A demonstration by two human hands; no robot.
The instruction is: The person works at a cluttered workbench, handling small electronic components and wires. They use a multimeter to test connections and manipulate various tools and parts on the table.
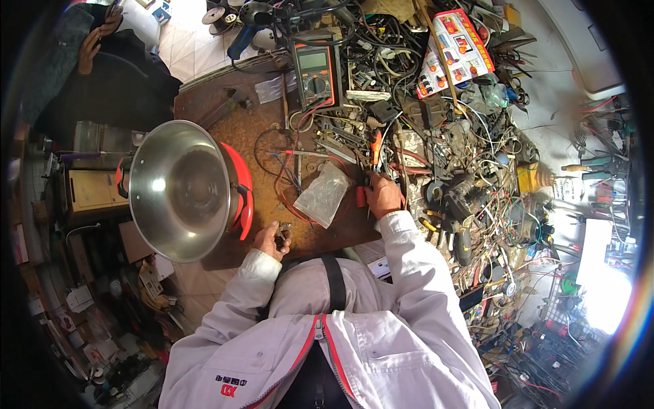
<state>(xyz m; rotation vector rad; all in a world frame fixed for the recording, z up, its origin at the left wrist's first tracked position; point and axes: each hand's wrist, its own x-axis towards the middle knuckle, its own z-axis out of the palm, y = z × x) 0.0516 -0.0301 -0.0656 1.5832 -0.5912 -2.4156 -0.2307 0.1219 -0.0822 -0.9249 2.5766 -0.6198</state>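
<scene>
My left hand [271,241] is closed around a small metal piece [281,236], its fingertips pinching it just above the bench's near edge. Farther right, my right hand [384,195] reaches down among tools, fingers curled; what they hold is mostly hidden. A short red handle [361,197] shows right beside these fingers. Just beyond them lies an orange-handled tool [376,146]. Between my hands, a clear plastic bag [323,193] rests on the brown bench top [262,178]. Left of my left hand stands a large steel pan [180,191] with red handles.
A multimeter [315,73] with red and black leads stands at the back. Tools, wires and scrap parts [470,170] heap across the right side. A printed card [455,53] lies on the pile. Another person [95,82] is at the far left, hands raised.
</scene>
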